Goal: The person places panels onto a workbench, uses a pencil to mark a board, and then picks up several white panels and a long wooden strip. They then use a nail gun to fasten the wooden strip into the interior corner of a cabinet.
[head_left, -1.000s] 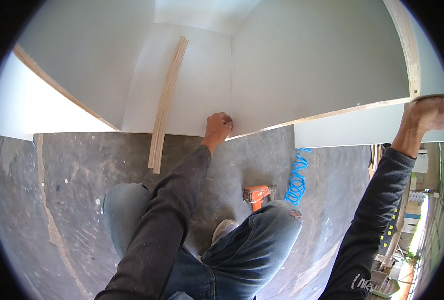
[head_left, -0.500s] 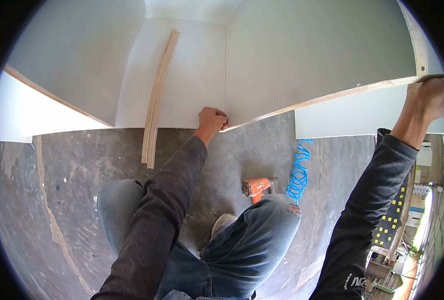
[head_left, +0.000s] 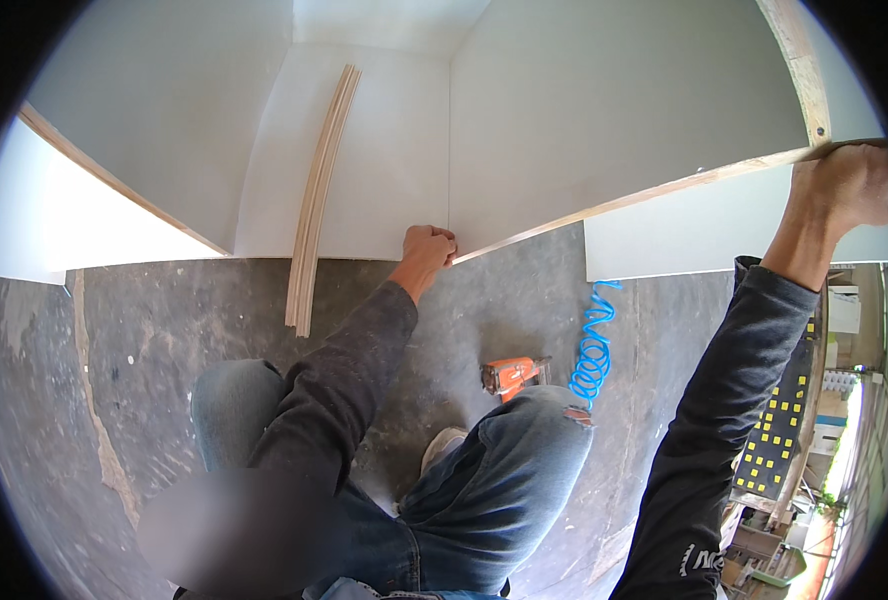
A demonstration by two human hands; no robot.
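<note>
A white cabinet carcass (head_left: 384,180) with raw wood edges opens toward me. My left hand (head_left: 428,247) is closed at its near edge, fingers curled where the bottom panel meets the right side panel (head_left: 624,110). Farther right, my right hand (head_left: 852,188) grips that side panel's far end, beside the corner where a wood-edged crosspiece (head_left: 802,75) joins it; its fingertips are mostly hidden. Several thin wooden strips (head_left: 319,205) lie bundled on the bottom panel, their near ends sticking out past its edge.
An orange nail gun (head_left: 509,376) lies on the grey concrete floor (head_left: 164,330) beside my knee. A coiled blue air hose (head_left: 592,350) runs near it. Another white panel (head_left: 694,235) is behind the hose. Shelving and clutter stand at the far right.
The side panel's right end, with my right hand on it, has shifted slightly left in view. My left hand sits slightly lower at the same corner. The strips remain on the panel.
</note>
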